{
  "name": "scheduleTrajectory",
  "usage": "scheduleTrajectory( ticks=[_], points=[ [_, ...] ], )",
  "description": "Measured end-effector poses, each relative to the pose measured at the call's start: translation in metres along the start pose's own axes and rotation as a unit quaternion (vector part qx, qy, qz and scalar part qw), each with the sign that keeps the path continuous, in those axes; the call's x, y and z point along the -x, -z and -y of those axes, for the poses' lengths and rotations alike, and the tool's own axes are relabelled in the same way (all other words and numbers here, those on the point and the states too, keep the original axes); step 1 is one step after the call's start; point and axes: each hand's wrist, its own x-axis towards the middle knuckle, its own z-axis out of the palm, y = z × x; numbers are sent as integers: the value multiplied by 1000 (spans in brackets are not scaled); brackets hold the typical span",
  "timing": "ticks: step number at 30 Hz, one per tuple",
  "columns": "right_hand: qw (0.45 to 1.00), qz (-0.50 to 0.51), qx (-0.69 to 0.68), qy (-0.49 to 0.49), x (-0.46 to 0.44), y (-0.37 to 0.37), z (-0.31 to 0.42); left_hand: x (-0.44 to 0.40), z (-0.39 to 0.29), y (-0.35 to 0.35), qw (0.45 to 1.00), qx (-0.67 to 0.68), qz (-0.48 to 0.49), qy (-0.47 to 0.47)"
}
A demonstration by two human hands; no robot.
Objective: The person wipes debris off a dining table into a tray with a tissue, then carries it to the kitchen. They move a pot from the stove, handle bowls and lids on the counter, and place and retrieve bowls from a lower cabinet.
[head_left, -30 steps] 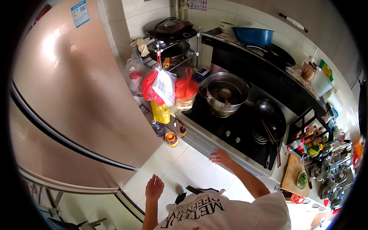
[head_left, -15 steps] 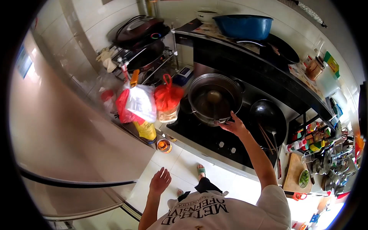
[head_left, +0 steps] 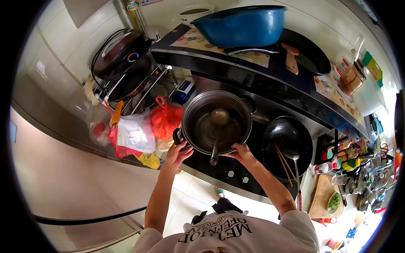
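Note:
A large steel pot [head_left: 196, 145] with black side handles stands over the left part of the stove. Inside it a ladle [head_left: 220, 117] rests in dark, watery liquid, its handle [head_left: 215, 152] leaning out over the front rim. My left hand [head_left: 177, 155] is by the pot's left handle [head_left: 176, 135], fingers apart, close to or touching it. At the front right rim is my right hand [head_left: 242, 153], thumb at the edge and fingers bent against the pot's side. To the right, a black wok [head_left: 280, 133] holds wooden chopsticks [head_left: 284, 162] and a metal spatula [head_left: 296, 168].
A black range-top shelf [head_left: 253, 69] overhangs the back, carrying a blue basin [head_left: 242, 27] and a frying pan [head_left: 317, 63]. Plastic bags [head_left: 136, 133] crowd the left side. A cutting board [head_left: 322, 192] with a bowl of chopped greens [head_left: 334, 200] lies at right.
My left hand has risen from beside my body to the pot's left handle. My right hand stays at the pot's front right rim, its fingers now more bent. The view has shifted closer.

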Motion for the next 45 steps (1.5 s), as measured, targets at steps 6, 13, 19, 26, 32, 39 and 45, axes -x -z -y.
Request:
scheduleTrajectory(
  ticks=[6,13,19,26,32,39,45],
  points=[
    [997,-19,74,18,40,-2,-6,17,25,30,999,-20,48,14],
    [993,-22,103,50,163,3,-52,155,79,47,997,-16,25,-76],
    [992,-1,108,64,311,24,-115,300,135,57,985,-53,108,-122],
    [990,-105,50,85,473,52,-170,427,201,45,980,-102,126,-111],
    [977,-154,-40,140,588,98,-201,499,266,1,967,-183,160,-77],
    [945,-277,-63,162,734,214,-229,545,398,-72,939,-258,227,-3],
    [873,-416,-145,208,926,324,-236,578,605,-155,891,-279,327,146]
  ],
)
